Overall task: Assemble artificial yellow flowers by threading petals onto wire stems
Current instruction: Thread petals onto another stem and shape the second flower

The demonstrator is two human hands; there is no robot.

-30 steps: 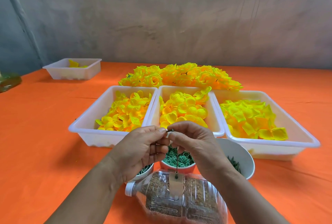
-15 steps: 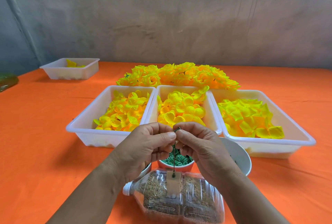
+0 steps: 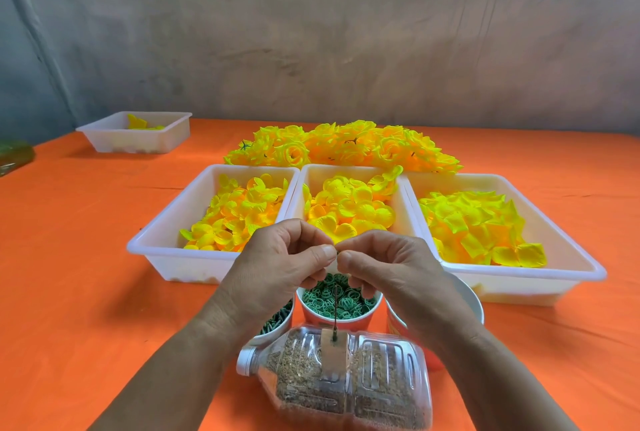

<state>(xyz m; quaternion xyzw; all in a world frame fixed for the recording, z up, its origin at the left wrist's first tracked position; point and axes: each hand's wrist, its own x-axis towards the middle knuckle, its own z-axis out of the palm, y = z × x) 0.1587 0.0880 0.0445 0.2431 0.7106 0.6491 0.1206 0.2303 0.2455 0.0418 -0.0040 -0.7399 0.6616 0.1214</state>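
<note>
A thin green wire stem stands upright from a plastic bottle filled with sand, lying on its side. My left hand and my right hand meet at the stem's top, thumbs and forefingers pinching there; what lies between the fingertips is hidden. Three white trays of yellow petals stand behind: left, middle, right. Finished yellow flowers are heaped beyond them.
A red cup of green rings sits under my hands, a white cup of green pieces to its left, a white bowl to its right. A smaller white tray stands far left on the orange tablecloth.
Both hands stay pinched at the stem's top. A small dark green piece that showed between the fingertips earlier is now hidden by them. The view has shifted slightly.
</note>
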